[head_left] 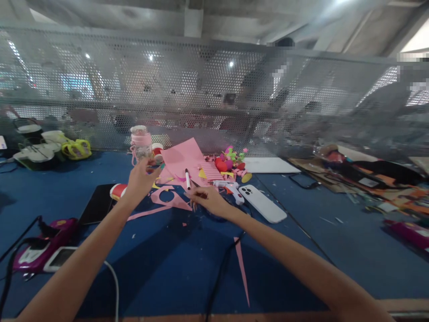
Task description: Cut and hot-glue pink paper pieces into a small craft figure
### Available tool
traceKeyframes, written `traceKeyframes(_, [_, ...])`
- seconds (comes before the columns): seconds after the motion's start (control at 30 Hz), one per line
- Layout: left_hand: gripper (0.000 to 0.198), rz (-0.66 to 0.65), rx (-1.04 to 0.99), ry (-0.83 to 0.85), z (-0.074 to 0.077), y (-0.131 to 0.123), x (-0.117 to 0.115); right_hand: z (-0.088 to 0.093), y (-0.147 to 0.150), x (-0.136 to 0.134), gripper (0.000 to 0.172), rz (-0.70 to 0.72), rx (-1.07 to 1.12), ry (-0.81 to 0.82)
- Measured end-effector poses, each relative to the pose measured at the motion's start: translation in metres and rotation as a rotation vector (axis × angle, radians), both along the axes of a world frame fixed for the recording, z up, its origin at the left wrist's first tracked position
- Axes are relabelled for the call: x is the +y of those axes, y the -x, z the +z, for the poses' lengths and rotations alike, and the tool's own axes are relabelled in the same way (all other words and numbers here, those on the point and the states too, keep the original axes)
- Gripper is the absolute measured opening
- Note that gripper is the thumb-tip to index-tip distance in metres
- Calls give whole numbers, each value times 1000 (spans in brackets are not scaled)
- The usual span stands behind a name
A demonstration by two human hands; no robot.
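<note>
My left hand (144, 174) is raised over the blue table, left of the pink paper sheet (184, 156), its fingers curled; whether they hold anything is too small to make out. My right hand (208, 199) is at the pink scraps, fingers bent around the dark pointed end of something mostly hidden. Just beyond its fingertips lies a white marker with a dark cap (187, 180). A pink scrap with a round hole (174, 199) rests between the hands. Right of my right hand are a glue gun (236, 191) and a white phone (263, 203).
A pink-lidded bottle (140, 142) stands behind my left hand. Colourful pieces (228, 164) are heaped beyond the glue gun. A black tablet (98, 205), purple power strips (50, 246) and cables lie left. A perforated metal screen (201, 89) closes off the back.
</note>
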State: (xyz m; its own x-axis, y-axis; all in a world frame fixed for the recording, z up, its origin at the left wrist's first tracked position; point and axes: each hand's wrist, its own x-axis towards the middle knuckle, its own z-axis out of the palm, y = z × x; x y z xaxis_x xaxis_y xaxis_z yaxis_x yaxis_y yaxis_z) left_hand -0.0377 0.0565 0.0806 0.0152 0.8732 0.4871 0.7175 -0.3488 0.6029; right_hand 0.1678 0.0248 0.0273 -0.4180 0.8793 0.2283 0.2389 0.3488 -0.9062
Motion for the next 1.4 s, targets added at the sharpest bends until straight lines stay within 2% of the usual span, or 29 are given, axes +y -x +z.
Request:
traceKeyframes(0.07, [36,-11,-96,-54,-6,-3,1,3,0,-7,28,-50,-137,-184])
traceKeyframes(0.1, [35,-67,-151,-44,-9,-6,0,3,1,-9,26,-90,-163,-243])
traceKeyframes(0.17, [31,-253,-329,116,-13,-14,-4,3,1,-10,28,-207,-92,-249])
traceKeyframes(0.27, [41,-554,-679,411,-15,-24,-13,-1,1,-1,42,-329,126,-103])
traceKeyframes(0.4, [64,-772,-908,744,-17,-29,-19,-1,4,13,47,-183,309,127])
traceKeyframes(0.47, [69,-841,-941,821,-20,-29,-19,0,9,15,49,-147,343,170])
traceKeyframes(0.57, [69,-911,-954,833,-23,-29,-20,3,15,13,43,-166,347,225])
traceKeyframes(0.7, [68,-881,-884,834,-22,-28,-27,8,12,9,35,-163,329,235])
traceKeyframes(0.83, [59,-753,-688,774,-15,-15,-29,15,-11,13,35,-271,342,158])
traceKeyframes(0.9, [48,-545,-508,678,-13,-7,-26,17,-26,16,37,-300,289,115])
traceKeyframes(1.0, [29,-108,-174,410,-14,-2,-22,18,-43,20,36,-338,204,42])
traceKeyframes(1.03, [23,-27,-104,314,-17,-3,-22,18,-44,19,34,-322,168,38])
traceKeyframes(1.07, [18,-3,-74,235,-20,-7,-22,17,-43,18,32,-289,122,36])
traceKeyframes(1.1, [17,-42,-85,187,-23,-11,-22,17,-40,15,29,-232,58,24])
traceKeyframes(1.13, [25,-146,-147,180,-28,-17,-24,17,-35,12,28,-166,-20,-12])
traceKeyframes(1.2, [57,-421,-293,237,-36,-29,-27,17,-21,5,31,-58,-181,-143])
traceKeyframes(1.27, [84,-555,-410,400,-45,-40,-29,19,-8,-1,46,-55,-296,-280])
traceKeyframes(1.3, [93,-590,-457,456,-49,-44,-30,20,-3,-3,47,-72,-346,-321])
traceKeyframes(1.4, [94,-664,-578,540,-58,-51,-29,24,3,-3,22,-186,-521,-402])
